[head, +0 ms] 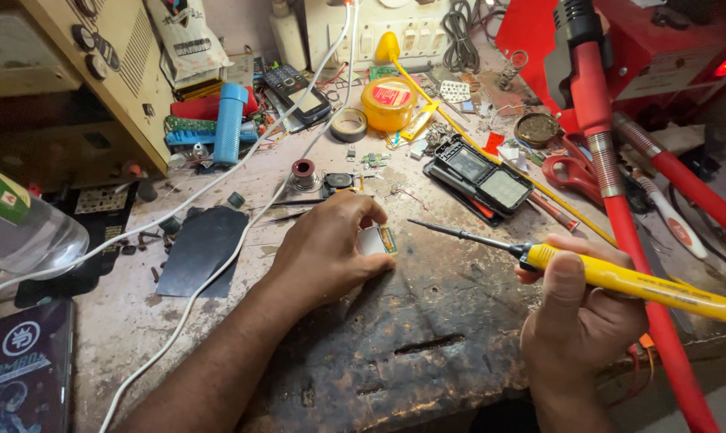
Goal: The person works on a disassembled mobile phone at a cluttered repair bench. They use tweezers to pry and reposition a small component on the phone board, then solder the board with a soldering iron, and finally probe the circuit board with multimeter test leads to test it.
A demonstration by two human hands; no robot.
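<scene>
We see the left hand (pixel 331 248) resting on the worn surface (pixel 427 337), its thumb and fingers pinched around a small display module (pixel 379 240) with a pale screen face and a yellow-edged flex strip on its right side. The module sits on the surface under the fingertips.

To the right, the right hand (pixel 579 317) closes in a fist-like grip around the yellow handle of a soldering iron (pixel 539 255), thumb laid along the top. The dark metal tip of the iron points left toward the module and stops just short of it, not touching.

Just beyond the left hand we note a small solder spool (pixel 303 170) and a white cable (pixel 218 277) that runs past the left forearm. Beyond the iron's tip lies an opened mobile phone (pixel 479 176) with its frame and screen exposed. Farther from both hands stand a yellow tin with a red lid (pixel 388 103), a roll of tape (pixel 349 124) and a blue cylinder (pixel 230 122). Beyond the right hand lie red-handled scissors (pixel 571 170), and a red tube (pixel 619 208) crosses just past the right hand. Left of the left forearm lies a dark flat sheet (pixel 202 248).
</scene>
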